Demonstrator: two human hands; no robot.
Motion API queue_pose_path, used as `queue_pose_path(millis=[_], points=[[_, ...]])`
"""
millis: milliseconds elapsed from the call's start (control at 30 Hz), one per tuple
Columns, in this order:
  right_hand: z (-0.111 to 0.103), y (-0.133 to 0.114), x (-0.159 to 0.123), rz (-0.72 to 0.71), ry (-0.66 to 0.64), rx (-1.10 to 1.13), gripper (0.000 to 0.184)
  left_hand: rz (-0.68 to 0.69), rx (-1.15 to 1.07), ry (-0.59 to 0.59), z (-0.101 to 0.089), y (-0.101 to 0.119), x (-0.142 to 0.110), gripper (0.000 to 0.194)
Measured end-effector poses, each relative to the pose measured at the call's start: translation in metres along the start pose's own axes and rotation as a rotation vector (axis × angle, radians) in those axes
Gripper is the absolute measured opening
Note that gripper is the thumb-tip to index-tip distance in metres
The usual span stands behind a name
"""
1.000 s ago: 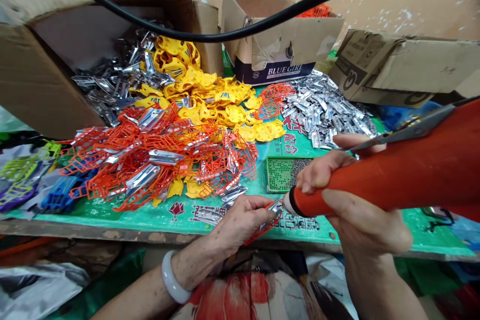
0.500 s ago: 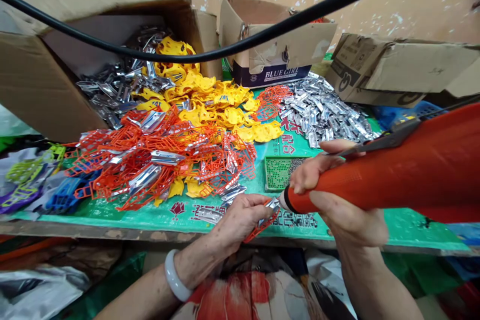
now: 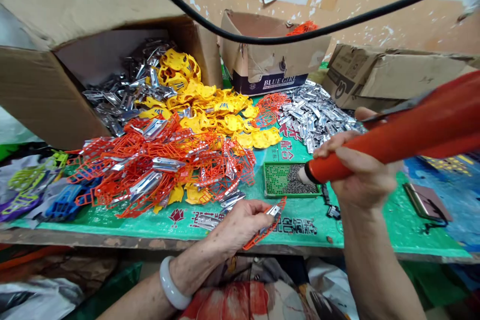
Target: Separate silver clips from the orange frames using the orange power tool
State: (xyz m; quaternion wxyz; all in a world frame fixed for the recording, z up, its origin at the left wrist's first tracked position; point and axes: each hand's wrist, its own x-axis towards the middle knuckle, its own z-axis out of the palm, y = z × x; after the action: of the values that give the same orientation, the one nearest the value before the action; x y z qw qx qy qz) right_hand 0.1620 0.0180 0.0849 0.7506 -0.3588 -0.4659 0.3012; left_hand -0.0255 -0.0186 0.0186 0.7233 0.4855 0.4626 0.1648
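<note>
My left hand (image 3: 245, 222) pinches an orange plastic lattice piece (image 3: 258, 240) with a shiny metal clip (image 3: 273, 211) on it, just above the table's front edge. My right hand (image 3: 362, 172) is wrapped round an orange power screwdriver (image 3: 393, 135), which slants down to the left. Its white tip (image 3: 304, 175) is at the small dark screws (image 3: 294, 180) in a shallow green tray (image 3: 265, 180); whether a screw sits on the tip cannot be made out. Loose metal clips (image 3: 208, 221) lie beside my left hand.
Tangled orange lattices (image 3: 168, 160) and yellow plastic pieces (image 3: 225, 105) cover the left. Metal clips (image 3: 315, 110) are heaped behind the tray. Cardboard boxes (image 3: 33, 95) line the back. A black cable (image 3: 255, 40) hangs across. A brown notebook (image 3: 423, 202) lies at right.
The screwdriver's tip has moved away from the clip in my left hand, up and right to the screws in the green tray. My left hand still holds the orange piece and clip.
</note>
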Motion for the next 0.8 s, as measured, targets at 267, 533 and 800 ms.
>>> queue_pose_path(millis=[267,533,800], points=[[0.0,0.05,0.006,0.069,0.04,-0.127,0.033,-0.006,0.038,0.028,-0.002,-0.003,-0.001,0.027],[0.002,0.052,0.004,0.118,0.018,-0.054,0.039,0.095,0.094,-0.042,-0.009,-0.009,-0.001,0.027],[0.002,0.06,0.004,0.029,0.039,-0.144,0.044,0.121,0.115,0.021,-0.007,-0.009,0.001,0.024]])
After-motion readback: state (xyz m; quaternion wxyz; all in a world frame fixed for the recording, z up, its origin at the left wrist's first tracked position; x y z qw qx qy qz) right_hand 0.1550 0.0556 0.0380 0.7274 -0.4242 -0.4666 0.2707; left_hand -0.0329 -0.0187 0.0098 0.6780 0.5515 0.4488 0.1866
